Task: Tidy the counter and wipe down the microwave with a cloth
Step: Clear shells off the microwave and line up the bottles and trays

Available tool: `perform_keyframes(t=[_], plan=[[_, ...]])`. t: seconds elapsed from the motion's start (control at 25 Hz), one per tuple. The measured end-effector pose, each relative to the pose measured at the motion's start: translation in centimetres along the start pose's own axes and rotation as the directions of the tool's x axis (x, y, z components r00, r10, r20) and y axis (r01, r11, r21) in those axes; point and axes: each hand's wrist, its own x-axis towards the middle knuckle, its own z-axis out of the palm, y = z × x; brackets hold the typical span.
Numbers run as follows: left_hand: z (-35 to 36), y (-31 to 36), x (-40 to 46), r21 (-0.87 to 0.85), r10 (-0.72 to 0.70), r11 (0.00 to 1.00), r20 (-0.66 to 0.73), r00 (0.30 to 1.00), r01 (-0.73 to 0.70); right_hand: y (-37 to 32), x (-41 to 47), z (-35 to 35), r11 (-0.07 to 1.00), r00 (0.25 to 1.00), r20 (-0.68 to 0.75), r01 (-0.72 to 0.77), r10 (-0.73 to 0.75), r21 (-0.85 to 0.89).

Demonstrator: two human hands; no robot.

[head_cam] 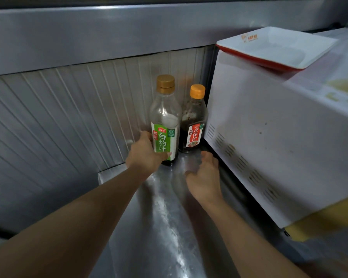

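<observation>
The green-label bottle (165,119) was gripped low down by the left hand (144,152), fingers wrapped round the back and thumb across the label front. It stood upright on the steel counter (165,227), far end, close to the ribbed wall panel (58,121). The red-label bottle (194,121) was parked just to its right, squeezed between it and the microwave (279,141). The right hand (204,177) was held above the counter near the microwave's vented side, fingers loosely curled and apart, nothing in it. A red-and-white tray (273,49) was sat on top of the microwave. Something yellow (319,223) was glimpsed under the microwave's near corner, possibly a cloth, too blurred to call.
</observation>
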Motion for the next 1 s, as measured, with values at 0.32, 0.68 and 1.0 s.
perform_keyframes(t=[0.32, 0.68, 1.0], plan=[[2.8, 1.0, -0.7, 0.059, -0.07, 0.995, -0.136, 0.988, 0.079, 1.3, 0.1, 0.0, 1.0, 1.0, 0.01, -0.018, 0.018, -0.011], [4.0, 2.2, -0.3, 0.092, -0.123, 0.985, -0.202, 0.972, 0.144, 1.8, -0.3, -0.7, 0.99, 0.998, 0.054, 0.046, -0.039, -0.134], [3.3, 2.2, -0.7, 0.071, -0.151, 0.985, -0.103, 0.983, 0.159, 2.0, -1.1, -1.2, 0.968, 0.992, 0.062, 0.117, -0.106, -0.22]])
